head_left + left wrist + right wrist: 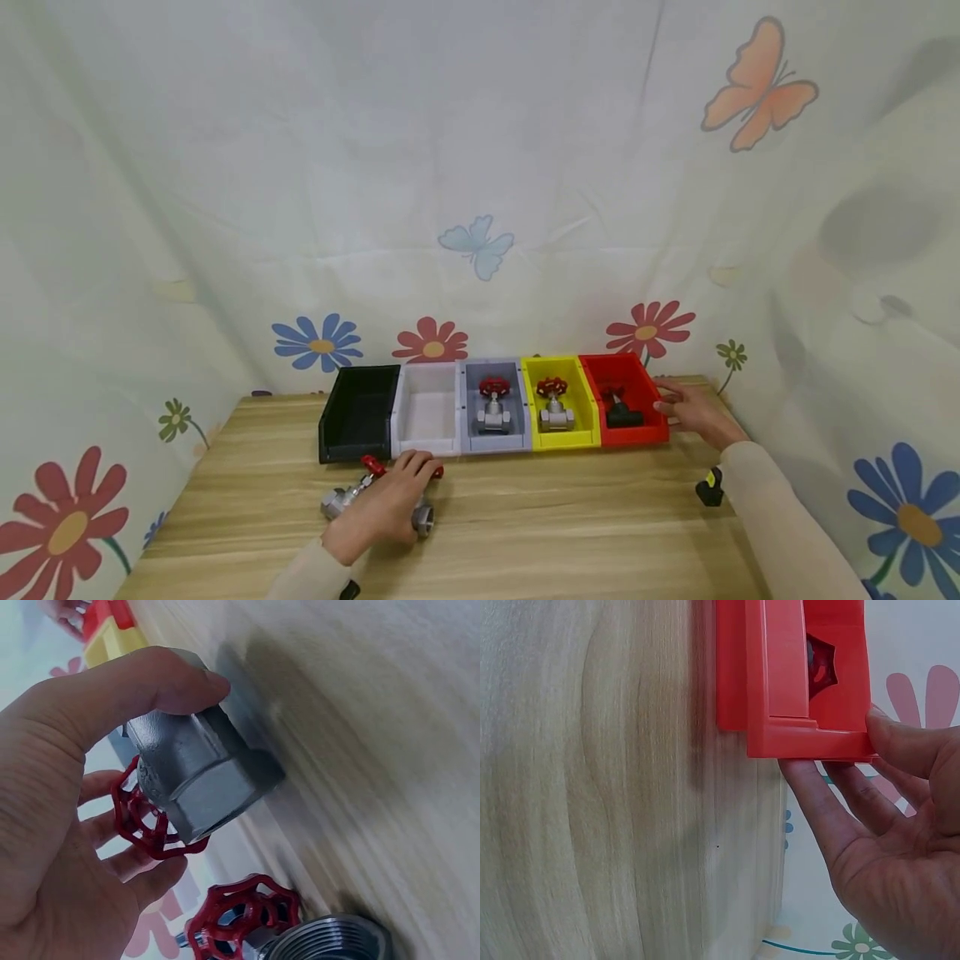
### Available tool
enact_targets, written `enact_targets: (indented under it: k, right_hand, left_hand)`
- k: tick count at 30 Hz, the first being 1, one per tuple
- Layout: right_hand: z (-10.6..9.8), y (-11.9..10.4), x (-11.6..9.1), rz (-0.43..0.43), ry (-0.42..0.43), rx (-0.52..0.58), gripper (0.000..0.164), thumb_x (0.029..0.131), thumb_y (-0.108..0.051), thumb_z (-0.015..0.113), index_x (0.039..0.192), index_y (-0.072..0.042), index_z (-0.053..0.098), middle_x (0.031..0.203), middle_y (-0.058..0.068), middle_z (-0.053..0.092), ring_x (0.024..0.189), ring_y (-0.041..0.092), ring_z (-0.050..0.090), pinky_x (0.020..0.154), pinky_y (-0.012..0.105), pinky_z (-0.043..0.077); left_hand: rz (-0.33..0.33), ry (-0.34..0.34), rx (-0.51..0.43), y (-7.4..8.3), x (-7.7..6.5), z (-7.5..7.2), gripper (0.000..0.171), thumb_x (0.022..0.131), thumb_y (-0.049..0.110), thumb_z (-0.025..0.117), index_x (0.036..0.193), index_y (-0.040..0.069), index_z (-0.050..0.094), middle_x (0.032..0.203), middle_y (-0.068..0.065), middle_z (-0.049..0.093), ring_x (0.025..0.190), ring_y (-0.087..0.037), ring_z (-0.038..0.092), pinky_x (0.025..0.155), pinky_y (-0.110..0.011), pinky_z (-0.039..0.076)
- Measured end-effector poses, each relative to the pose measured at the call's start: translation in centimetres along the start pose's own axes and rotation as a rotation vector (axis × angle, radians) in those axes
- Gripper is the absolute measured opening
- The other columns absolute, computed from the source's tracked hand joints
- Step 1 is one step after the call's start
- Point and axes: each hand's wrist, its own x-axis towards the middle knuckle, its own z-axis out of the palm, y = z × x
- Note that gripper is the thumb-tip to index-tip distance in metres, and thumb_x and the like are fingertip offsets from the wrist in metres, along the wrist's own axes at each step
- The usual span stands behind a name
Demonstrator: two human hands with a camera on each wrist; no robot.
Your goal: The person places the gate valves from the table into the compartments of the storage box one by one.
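My left hand point(392, 502) grips a grey metal gate valve point(199, 769) over the wood table. In the left wrist view the thumb lies across its body, while the fingers reach round behind its red handwheel point(135, 817). A second valve point(330, 941), with a red handwheel and a threaded end, lies close beside it. At the right end of the bin row, my right hand point(693, 412) holds the side wall of the red bin point(780, 675). Its thumb is at the rim and its fingers lie against the outside. Inside that bin is a black valve point(622, 414) with a red handle.
Left of the red bin stand a yellow bin point(587, 437) and a grey bin point(525, 433), each with a red-wheeled metal valve. A white bin point(427, 408) and a black bin point(360, 417) finish the row. A patterned curtain point(375, 167) hangs behind the table.
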Motion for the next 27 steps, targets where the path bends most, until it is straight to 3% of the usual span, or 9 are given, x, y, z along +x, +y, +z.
enact_targets:
  k: [11, 21, 27]
  right_hand:
    - [0.0, 0.2, 0.0, -0.004, -0.001, -0.005, 0.069, 0.1, -0.021, 0.056, 0.157, -0.009, 0.02, 0.15, 0.035, 0.035, 0.125, 0.047, 0.052, 0.09, 0.048, 0.055]
    - [-0.1, 0.1, 0.1, -0.024, -0.01, -0.003, 0.07, 0.1, -0.023, 0.056, 0.158, -0.01, 0.018, 0.15, 0.034, 0.036, 0.126, 0.047, 0.051, 0.092, 0.049, 0.054]
    - [0.0, 0.3, -0.1, -0.036, -0.006, 0.009, 0.069, 0.1, -0.021, 0.056, 0.157, -0.01, 0.02, 0.149, 0.034, 0.037, 0.127, 0.048, 0.05, 0.09, 0.048, 0.055]
  left_hand:
    - [-0.015, -0.028, -0.015, 0.3, -0.1, -0.8, 0.101, 0.052, 0.024, 0.094, 0.14, 0.015, 0.045, 0.136, -0.005, 0.044, 0.125, -0.026, 0.041, 0.094, -0.043, 0.052]
    - [0.02, 0.074, 0.004, 0.5, -0.2, -2.0, 0.09, 0.053, 0.029, 0.093, 0.131, 0.013, 0.051, 0.131, -0.007, 0.047, 0.123, -0.027, 0.043, 0.098, -0.044, 0.05]
    - [-0.005, 0.08, 0.011, 0.5, -0.2, -3.0, 0.091, 0.054, 0.03, 0.094, 0.132, 0.011, 0.051, 0.132, -0.009, 0.047, 0.123, -0.028, 0.043, 0.101, -0.046, 0.047]
